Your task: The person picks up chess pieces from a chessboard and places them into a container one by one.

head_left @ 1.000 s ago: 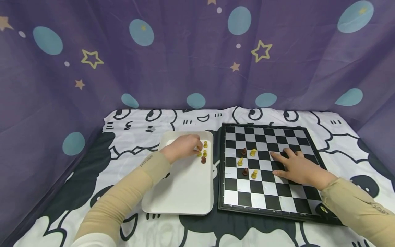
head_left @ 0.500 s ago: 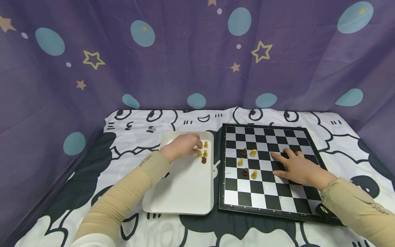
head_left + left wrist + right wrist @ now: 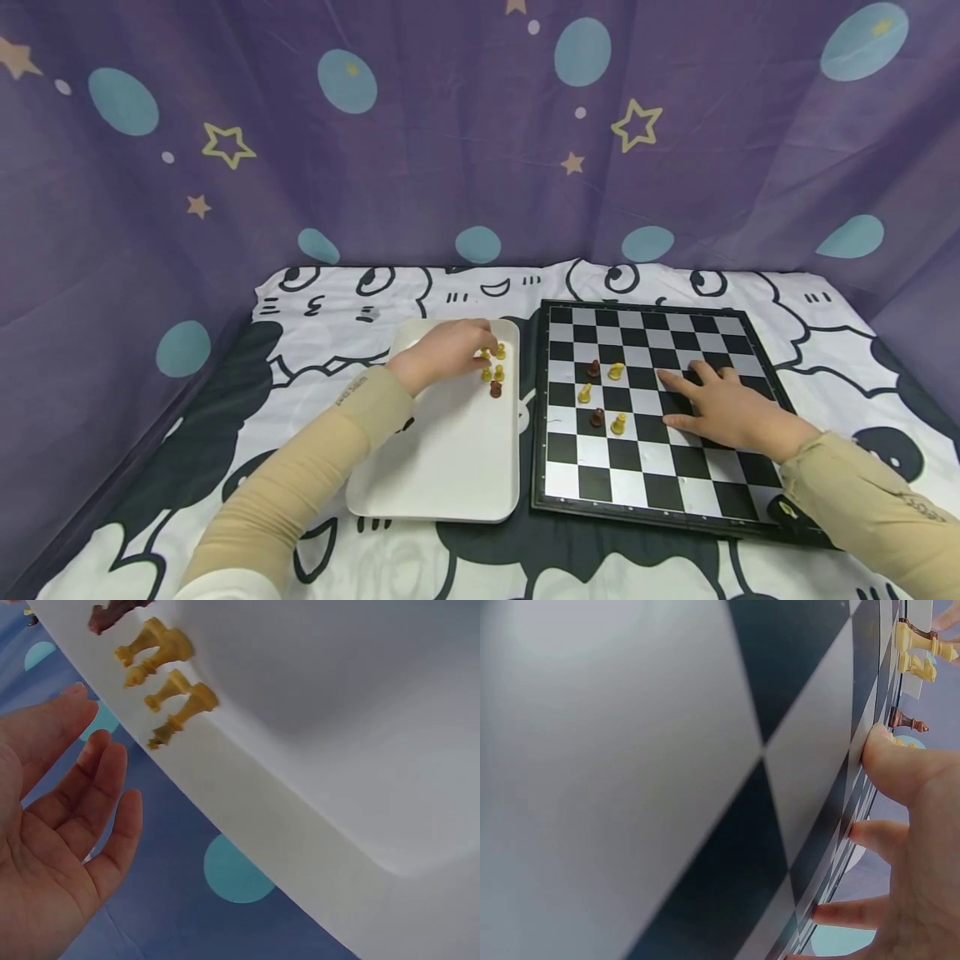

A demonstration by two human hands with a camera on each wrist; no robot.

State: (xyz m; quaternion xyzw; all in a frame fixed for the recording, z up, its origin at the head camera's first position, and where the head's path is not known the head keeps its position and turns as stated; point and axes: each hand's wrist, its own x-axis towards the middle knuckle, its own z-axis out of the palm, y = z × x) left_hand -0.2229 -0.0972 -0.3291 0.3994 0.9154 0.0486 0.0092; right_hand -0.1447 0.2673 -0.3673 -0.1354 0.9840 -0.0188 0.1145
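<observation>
My left hand [image 3: 450, 354] is over the far right part of a white tray [image 3: 442, 483]. Its fingers are loosely bent, and in the left wrist view the hand [image 3: 67, 802] holds nothing. Beside the fingertips, several yellow chess pieces [image 3: 499, 372] stand close together in the tray, with a brown chess piece [image 3: 496, 389] in front of them. My right hand [image 3: 731, 412] rests with spread fingers on a black-and-white chessboard [image 3: 592, 452]. Left of it on the board are a yellow knight [image 3: 616, 371], two other yellow pieces [image 3: 618, 423] and two brown pieces [image 3: 597, 417].
Tray and board lie side by side on a cartoon-print cloth [image 3: 465, 292], a narrow gap between them. A purple curtain [image 3: 465, 150] hangs behind and at the sides. Near the right cuff, a dark round object [image 3: 786, 510] covers the board's front right corner.
The left fingers have drawn slightly up and apart from the yellow pieces, and another yellow piece now shows beneath them. The right hand has stayed in place.
</observation>
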